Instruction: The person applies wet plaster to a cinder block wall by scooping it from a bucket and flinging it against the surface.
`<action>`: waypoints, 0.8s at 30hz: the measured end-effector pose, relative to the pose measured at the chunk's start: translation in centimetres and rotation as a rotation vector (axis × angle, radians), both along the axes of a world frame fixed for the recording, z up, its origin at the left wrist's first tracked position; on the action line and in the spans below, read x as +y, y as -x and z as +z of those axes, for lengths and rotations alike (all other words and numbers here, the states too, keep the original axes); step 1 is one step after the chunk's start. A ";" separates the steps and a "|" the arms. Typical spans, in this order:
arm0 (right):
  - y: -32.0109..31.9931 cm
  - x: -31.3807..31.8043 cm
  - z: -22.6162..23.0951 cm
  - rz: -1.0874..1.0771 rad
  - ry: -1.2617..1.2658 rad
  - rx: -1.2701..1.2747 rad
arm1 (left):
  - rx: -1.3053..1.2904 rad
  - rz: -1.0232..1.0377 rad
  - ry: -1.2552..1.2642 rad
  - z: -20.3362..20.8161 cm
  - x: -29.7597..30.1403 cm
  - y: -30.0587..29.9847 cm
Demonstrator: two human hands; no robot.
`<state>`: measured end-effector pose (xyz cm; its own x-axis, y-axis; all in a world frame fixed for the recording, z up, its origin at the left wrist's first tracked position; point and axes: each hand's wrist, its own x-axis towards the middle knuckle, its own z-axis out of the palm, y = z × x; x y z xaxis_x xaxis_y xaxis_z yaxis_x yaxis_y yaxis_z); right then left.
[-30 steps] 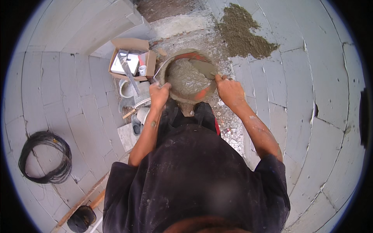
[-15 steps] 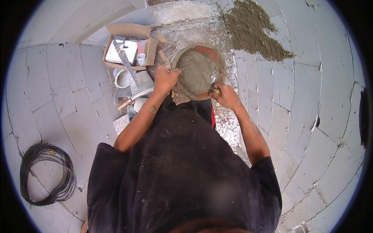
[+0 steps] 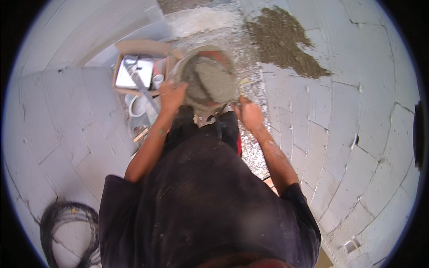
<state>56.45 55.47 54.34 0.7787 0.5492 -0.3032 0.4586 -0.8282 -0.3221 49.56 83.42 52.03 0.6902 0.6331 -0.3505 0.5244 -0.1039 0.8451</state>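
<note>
A round bucket [image 3: 180,67] of wet grey mortar [image 3: 214,82] stands in front of my legs, with reddish patches on its inner wall. My left hand [image 3: 173,96] is closed on the bucket's left rim. To the right of the bucket, my right hand [image 3: 250,115] is closed around what looks like a trowel, whose pale yellowish end [image 3: 244,84] shows above the fist. Blur hides the rest of this tool.
At the far left, an open cardboard box [image 3: 145,47] holds a white case, a white cup and a handsaw [image 3: 139,79]. A white pail [image 3: 137,106] stands below it. Spilled mortar [image 3: 283,42] covers blocks at the far right. Coiled black wire [image 3: 51,236] lies lower left.
My right hand and its tool have come out of the mortar to the bucket's right side. My left hand stays at the rim. The whole view has shifted somewhat.
</note>
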 end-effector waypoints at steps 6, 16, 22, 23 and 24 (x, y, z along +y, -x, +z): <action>-1.4 3.3 4.8 0.081 0.114 0.085 | -0.089 0.136 0.223 -2.4 3.1 1.9; -21.8 -15.8 5.5 -0.573 -0.333 0.718 | -0.048 0.316 0.265 -1.7 0.4 3.3; -18.1 -20.0 16.6 -0.550 -0.143 -0.065 | 0.054 0.334 0.243 -4.4 -1.6 4.2; -15.8 -18.6 17.0 -0.482 -0.085 -0.106 | 0.076 0.278 0.268 -3.8 -2.4 3.0; -13.8 -17.1 16.9 -0.409 -0.026 -0.141 | 0.066 0.270 0.317 -2.5 -3.6 1.5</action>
<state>70.28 38.36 71.21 0.9667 0.1925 -0.1688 0.1349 -0.9434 -0.3029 48.07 79.85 49.55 0.4840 0.6413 -0.5954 0.5516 0.3047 0.7765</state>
